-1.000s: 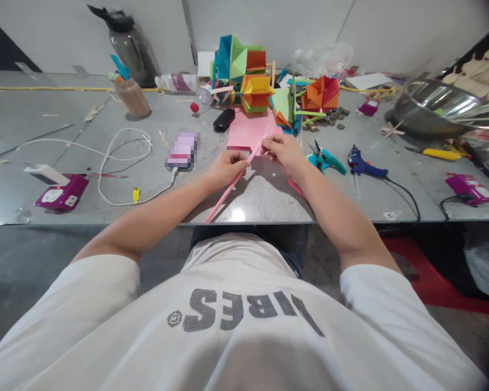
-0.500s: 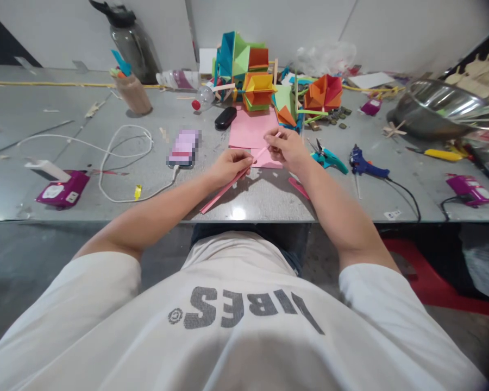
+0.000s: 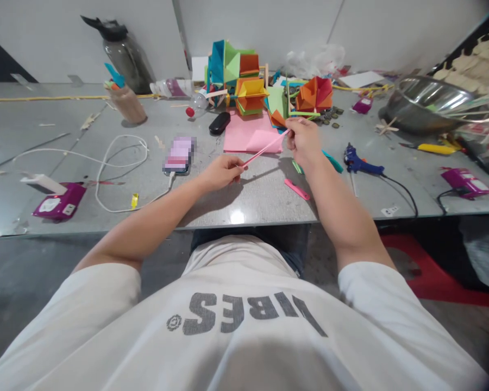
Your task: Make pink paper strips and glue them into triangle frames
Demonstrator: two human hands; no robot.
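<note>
A narrow pink paper strip (image 3: 264, 149) stretches slantwise between my hands above the table. My left hand (image 3: 225, 171) pinches its lower end. Farther up and to the right, my right hand (image 3: 303, 140) grips the other end between thumb and fingers. Behind the strip lie sheets of pink paper (image 3: 238, 136), one smaller piece loose on top. A pink utility knife (image 3: 296, 189) rests on the table below my right hand. Teal-handled pliers (image 3: 332, 161) are partly hidden behind my right wrist.
Folded colored-paper shapes (image 3: 250, 95) stand at the back. A blue glue gun (image 3: 362, 162) and a metal bowl (image 3: 426, 106) are on the right. To the left are a phone (image 3: 180, 153) on a white cable, a purple power adapter (image 3: 61, 202) and a drink cup (image 3: 128, 103).
My hands have moved apart, the right one up and to the right, drawing the strip out between them. The pink knife now shows fully. The view has shifted slightly.
</note>
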